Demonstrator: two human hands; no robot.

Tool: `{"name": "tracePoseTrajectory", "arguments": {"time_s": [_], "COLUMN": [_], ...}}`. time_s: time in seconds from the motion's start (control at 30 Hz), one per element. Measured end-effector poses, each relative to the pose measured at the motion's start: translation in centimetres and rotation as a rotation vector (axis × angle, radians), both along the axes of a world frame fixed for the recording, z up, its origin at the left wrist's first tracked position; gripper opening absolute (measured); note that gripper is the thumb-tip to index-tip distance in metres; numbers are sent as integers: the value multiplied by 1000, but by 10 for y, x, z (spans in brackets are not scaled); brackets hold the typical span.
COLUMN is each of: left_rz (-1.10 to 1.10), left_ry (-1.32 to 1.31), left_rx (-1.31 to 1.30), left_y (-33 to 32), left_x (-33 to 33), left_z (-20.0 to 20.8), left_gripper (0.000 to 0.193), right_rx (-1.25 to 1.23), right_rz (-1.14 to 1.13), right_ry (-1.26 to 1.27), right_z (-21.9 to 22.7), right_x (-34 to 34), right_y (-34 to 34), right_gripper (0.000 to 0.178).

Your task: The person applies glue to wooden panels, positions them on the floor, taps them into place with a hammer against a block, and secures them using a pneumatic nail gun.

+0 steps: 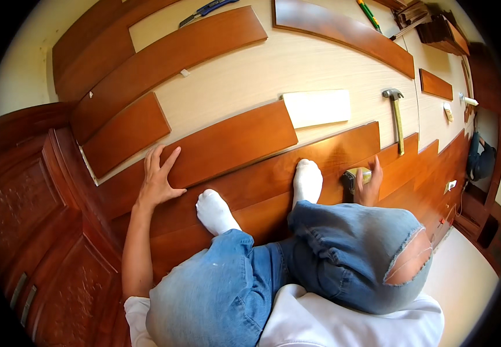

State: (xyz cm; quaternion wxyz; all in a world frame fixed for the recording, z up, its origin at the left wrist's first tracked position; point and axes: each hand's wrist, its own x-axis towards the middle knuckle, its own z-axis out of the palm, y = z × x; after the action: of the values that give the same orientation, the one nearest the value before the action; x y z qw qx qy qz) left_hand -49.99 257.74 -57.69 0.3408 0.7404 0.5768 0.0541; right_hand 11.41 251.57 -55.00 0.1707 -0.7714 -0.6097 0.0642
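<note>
My left hand (159, 180) rests with fingers and thumb spread on the left part of a long reddish-brown floor plank (227, 143). This plank lies along the far edge of the laid wooden floor (250, 202), with a thin dark gap showing between them. On the right, my right hand (369, 184) is closed around a yellow and black tape measure (351, 178), which sits on the laid boards beside my foot. Part of the tape measure is hidden by the fingers. Beyond the long plank's right end lies a white rectangular piece (317, 109).
A hammer (398, 118) lies at right, its handle end over the boards. Loose planks (181, 49) and a shorter plank (124, 134) lie on pale underlay (227, 87). A blue utility knife (207, 10) is at the far edge. A carved wooden door (59, 191) stands left.
</note>
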Motion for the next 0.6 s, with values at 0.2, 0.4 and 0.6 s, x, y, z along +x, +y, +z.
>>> {"name": "tracePoseTrajectory", "arguments": {"time_s": [0.2,0.4,0.6], "left_rz": [-7,-36,49], "left_ry": [33,13,-15], "left_rx": [49,141,232], "left_y": [-4,-7,-20], "left_x": [-2,-12,-10], "left_z": [-5,-16,-24], "left_gripper": [116,115,85], "right_rx": [-190,-350,-90], "right_rz": [595,793,532], "right_ry": [-145,-261,-330], "right_z": [-27,-32,-64], "right_x": [-52,-42,21], "right_y": [164,227,229], "right_gripper": [96,103,70]}}
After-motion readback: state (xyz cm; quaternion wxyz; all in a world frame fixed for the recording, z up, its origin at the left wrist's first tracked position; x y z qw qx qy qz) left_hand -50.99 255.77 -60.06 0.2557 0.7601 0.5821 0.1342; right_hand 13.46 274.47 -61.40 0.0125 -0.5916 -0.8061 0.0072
